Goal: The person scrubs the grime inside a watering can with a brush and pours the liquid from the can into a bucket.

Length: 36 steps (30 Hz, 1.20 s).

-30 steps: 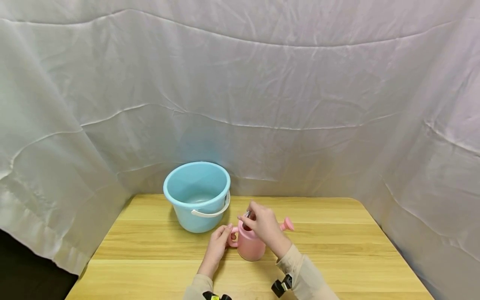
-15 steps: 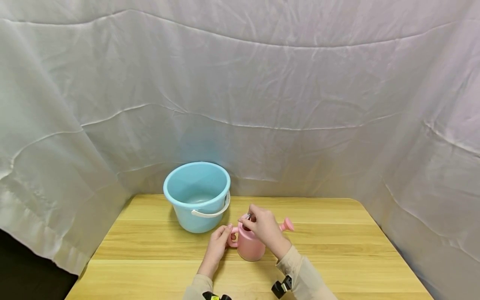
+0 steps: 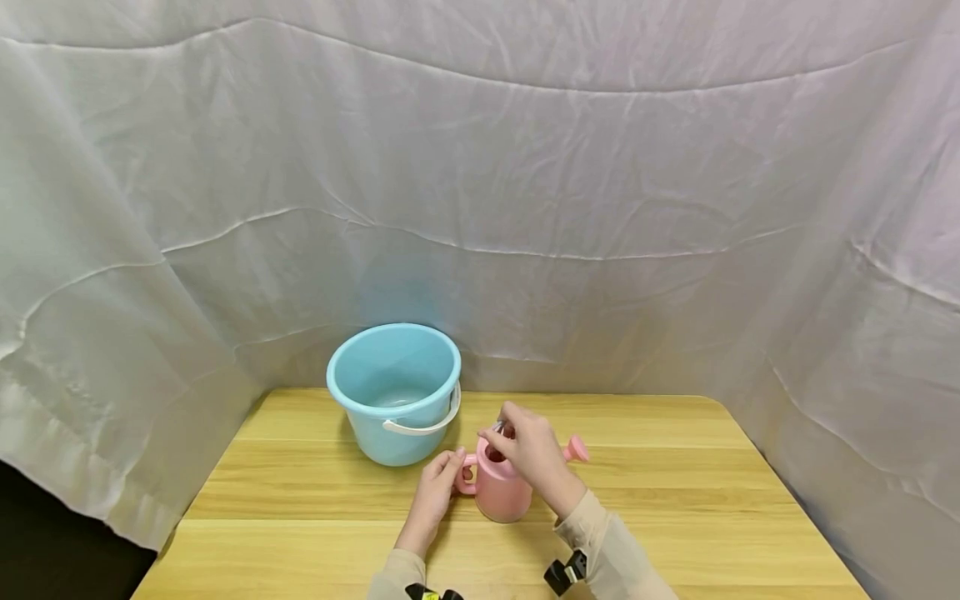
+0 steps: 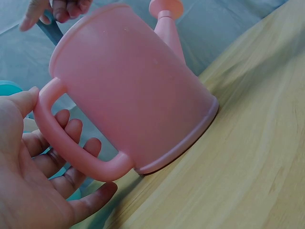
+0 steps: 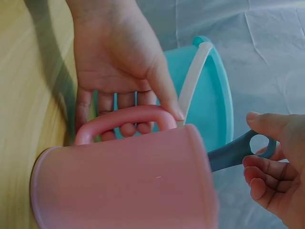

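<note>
A pink watering can [image 3: 502, 493] stands upright on the wooden table, its rose [image 3: 577, 448] pointing right. My left hand [image 3: 435, 490] grips the can's loop handle; in the left wrist view the fingers pass through the loop and the thumb lies at its top. Above the can's opening, my right hand [image 3: 534, 454] pinches a dark grey-blue tool [image 5: 233, 151] by its end, which has a round hole. The tool's lower part is hidden inside the can, so I cannot tell its kind.
A light blue bucket [image 3: 386, 435] with a white bail handle [image 3: 431, 430] stands behind and left of the can. Wooden tabletop [image 3: 705, 500] extends to the right. A pale grey cloth [image 3: 525, 167] hangs behind the table and along its sides.
My right hand has dipped slightly toward the can with the tool and come back up. The left hand, the watering can and the bucket have stayed in place.
</note>
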### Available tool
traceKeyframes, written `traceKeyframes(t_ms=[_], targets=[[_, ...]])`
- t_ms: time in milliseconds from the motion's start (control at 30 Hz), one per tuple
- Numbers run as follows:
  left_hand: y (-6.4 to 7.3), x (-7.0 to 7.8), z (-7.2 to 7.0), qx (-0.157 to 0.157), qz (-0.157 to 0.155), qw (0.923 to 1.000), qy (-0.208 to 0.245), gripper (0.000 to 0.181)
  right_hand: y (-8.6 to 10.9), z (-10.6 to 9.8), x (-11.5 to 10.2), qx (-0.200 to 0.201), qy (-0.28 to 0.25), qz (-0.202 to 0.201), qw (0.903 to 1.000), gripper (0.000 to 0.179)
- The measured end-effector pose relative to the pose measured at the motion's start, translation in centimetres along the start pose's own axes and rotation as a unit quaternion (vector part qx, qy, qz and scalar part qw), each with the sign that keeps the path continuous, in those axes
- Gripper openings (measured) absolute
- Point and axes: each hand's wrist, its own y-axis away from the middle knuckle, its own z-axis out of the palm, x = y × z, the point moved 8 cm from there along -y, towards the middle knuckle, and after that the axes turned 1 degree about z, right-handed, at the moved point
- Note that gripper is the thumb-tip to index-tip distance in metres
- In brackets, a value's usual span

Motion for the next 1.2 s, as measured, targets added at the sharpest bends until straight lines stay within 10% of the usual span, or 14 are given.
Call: traceKeyframes(t_ms=[733, 1200], targets=[[-0.1, -0.2, -0.1, 0.000, 0.001, 1.0000, 0.005, 0.052, -0.1, -2.1, -1.3, 0.075, 0.032, -0.032, 0.9962, 0.038], [-0.1, -0.1, 0.0, -0.002, 0.003, 1.0000, -0.002, 0.053, 0.3, -0.8, 0.1, 0.040, 0.024, 0.007, 0.9989, 0.037]])
